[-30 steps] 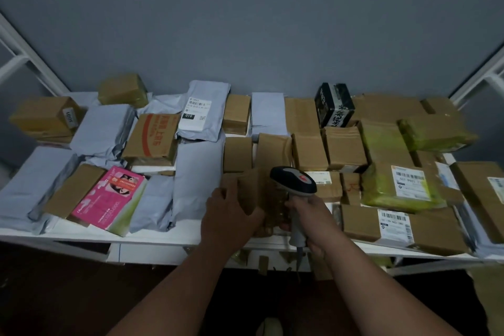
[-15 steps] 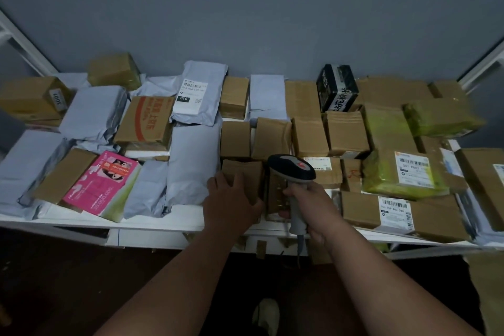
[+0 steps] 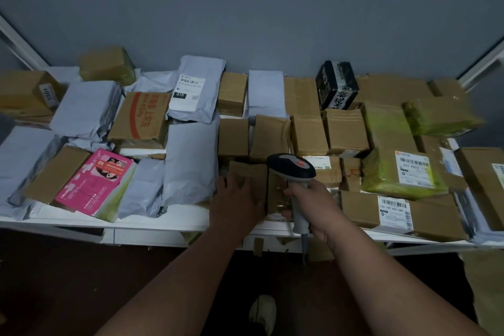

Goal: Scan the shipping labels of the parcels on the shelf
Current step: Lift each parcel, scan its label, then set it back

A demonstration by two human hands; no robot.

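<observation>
Several parcels cover a white shelf [image 3: 163,223]: brown cardboard boxes, grey mailer bags and a pink box. My left hand [image 3: 236,200] lies on a small brown parcel [image 3: 249,173] at the shelf's front middle, fingers spread over its top. My right hand [image 3: 313,200] grips the handle of a black and grey barcode scanner [image 3: 291,169], whose head hangs over a second small parcel [image 3: 276,196] just right of the first. No label shows on either small parcel. Labels face up on a grey mailer [image 3: 188,90], a green-taped box [image 3: 414,172] and a long brown box [image 3: 395,211].
A black printed box [image 3: 336,84] stands at the back against the grey wall. White frame bars [image 3: 480,65] rise at both shelf ends. Below the shelf the floor is dark, with a shoe [image 3: 263,311] visible between my arms.
My left hand has lowered the small brown parcel flat onto the shelf and now lies on top of it. The scanner has stayed roughly in place; my head has tilted slightly.
</observation>
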